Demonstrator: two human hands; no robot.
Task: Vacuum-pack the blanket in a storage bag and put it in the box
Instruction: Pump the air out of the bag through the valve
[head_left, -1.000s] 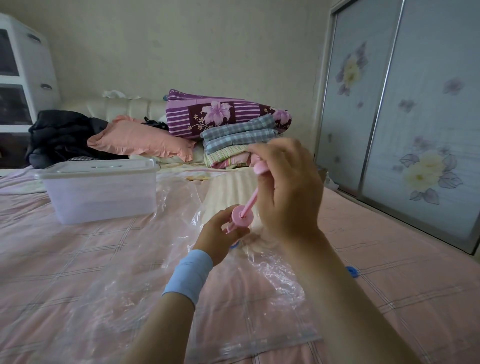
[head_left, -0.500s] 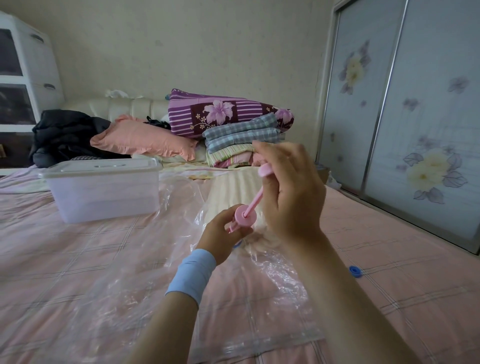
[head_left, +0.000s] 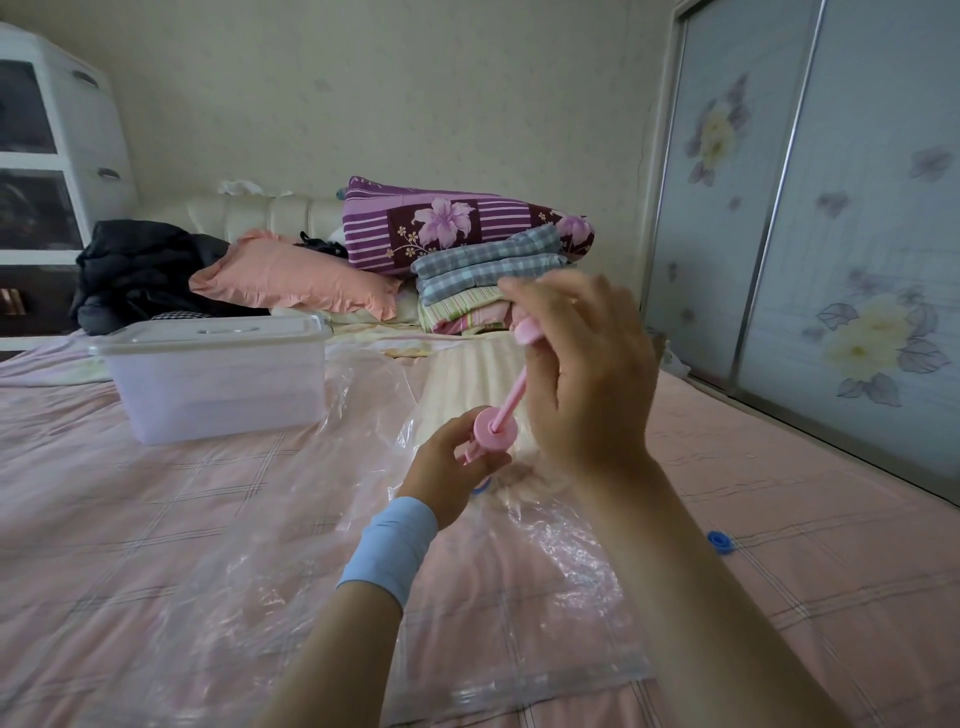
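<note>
Head view: the left hand (head_left: 447, 467) curls round the barrel of a pink hand pump (head_left: 496, 426), just under its round top. The right hand (head_left: 587, 374), fingers curled, grips the plunger handle, which is raised on its thin rod. Both are over the clear storage bag (head_left: 291, 545) spread on the pink bed (head_left: 104, 519). The cream striped blanket (head_left: 467, 371) lies at the bag's far end, behind the hands. A lidded clear box (head_left: 218, 384) sits far left, and a blue cap (head_left: 720, 542) lies to the right.
</note>
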